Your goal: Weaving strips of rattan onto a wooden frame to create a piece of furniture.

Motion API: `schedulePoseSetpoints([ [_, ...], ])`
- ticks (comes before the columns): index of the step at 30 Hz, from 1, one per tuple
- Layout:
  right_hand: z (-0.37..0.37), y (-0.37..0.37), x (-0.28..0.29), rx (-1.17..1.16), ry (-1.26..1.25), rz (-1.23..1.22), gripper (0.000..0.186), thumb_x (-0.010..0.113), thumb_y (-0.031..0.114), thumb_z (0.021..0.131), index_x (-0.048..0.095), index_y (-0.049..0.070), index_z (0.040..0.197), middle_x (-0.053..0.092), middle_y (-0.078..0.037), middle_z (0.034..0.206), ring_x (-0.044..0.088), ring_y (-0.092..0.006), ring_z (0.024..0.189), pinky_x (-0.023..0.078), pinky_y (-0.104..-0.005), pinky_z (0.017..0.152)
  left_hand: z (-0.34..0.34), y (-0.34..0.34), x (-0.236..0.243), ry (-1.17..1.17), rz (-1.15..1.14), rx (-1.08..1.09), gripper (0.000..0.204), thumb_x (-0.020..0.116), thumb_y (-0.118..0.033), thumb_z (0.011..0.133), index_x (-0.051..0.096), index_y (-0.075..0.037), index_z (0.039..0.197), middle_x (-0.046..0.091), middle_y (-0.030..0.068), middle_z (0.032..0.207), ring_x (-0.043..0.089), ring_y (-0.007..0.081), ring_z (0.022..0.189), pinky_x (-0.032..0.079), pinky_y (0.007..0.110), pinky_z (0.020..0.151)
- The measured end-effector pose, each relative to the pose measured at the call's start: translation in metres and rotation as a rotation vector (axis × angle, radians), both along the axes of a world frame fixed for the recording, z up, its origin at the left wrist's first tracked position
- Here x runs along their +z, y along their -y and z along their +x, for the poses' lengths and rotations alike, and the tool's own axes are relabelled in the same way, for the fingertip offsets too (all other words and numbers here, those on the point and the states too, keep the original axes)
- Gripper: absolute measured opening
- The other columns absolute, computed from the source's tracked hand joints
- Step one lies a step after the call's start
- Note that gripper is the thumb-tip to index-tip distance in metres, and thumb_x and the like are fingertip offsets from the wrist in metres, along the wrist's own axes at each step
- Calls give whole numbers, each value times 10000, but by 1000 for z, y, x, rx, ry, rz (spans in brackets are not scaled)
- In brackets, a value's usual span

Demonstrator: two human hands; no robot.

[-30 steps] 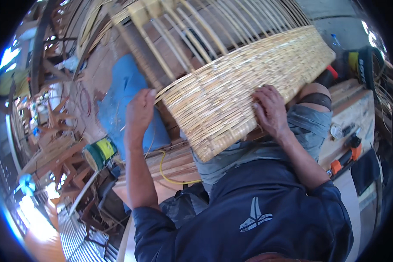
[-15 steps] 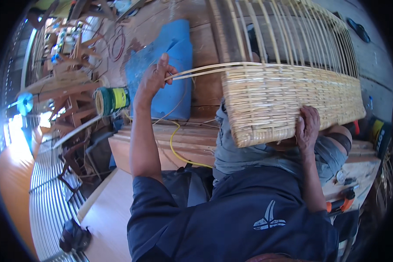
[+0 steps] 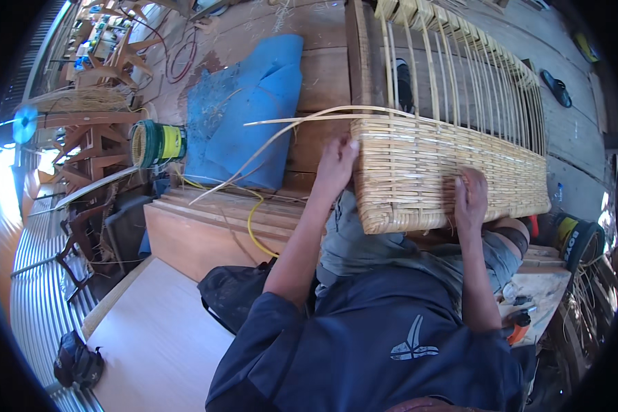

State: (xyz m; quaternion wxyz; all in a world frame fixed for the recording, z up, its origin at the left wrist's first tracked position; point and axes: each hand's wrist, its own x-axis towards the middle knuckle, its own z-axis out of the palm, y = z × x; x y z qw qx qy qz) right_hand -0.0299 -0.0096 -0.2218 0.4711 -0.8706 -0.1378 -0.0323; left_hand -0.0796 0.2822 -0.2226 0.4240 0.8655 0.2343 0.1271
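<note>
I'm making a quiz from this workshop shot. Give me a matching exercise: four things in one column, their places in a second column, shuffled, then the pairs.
Things:
1. left hand
2. right hand
3. blue mat
4. green and yellow spool

Places:
A. flat on the plank floor
B. at the left end of the woven panel
C. left of the mat, by the wooden frames
D. on the panel's woven face

Pairs: 1-B, 2-D, 3-A, 4-C

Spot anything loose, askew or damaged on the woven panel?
No damage shows. Loose cane strips trail free off the woven panel at its left edge, by the left hand; the right hand rests on the finished weave.
</note>
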Motion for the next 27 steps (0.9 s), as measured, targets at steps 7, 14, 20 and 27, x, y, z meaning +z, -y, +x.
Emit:
schedulePoseSetpoints([
  [7,88,-95,32,192,-18,136,199,574,106,884,634,47,1064,644,-120,1004,611,-232,933,464,-288,820,48,12,-1,415,-1021,369,187,575,-102,898,528,-35,1066,571,13,921,519,91,797,444,241,737],
  [14,106,-147,38,442,-37,-36,146,617,145,853,666,50,953,635,-120,915,607,-272,871,477,-329,771,51,6,17,570,-1321,284,172,588,-154,893,527,-73,1032,595,26,807,556,123,723,465,279,700],
  [20,99,-158,35,376,16,-202,158,638,202,837,670,61,901,613,-120,890,587,-318,853,475,-378,768,62,0,23,615,-1065,429,158,605,-197,890,518,-93,972,552,16,719,561,131,642,446,238,547],
  [27,103,-156,43,465,-45,-280,212,576,273,866,676,105,948,589,-117,945,566,-297,959,456,-373,862,61,-18,21,388,-1390,481,227,620,-310,882,527,-104,891,538,11,714,523,129,609,453,276,567],
])
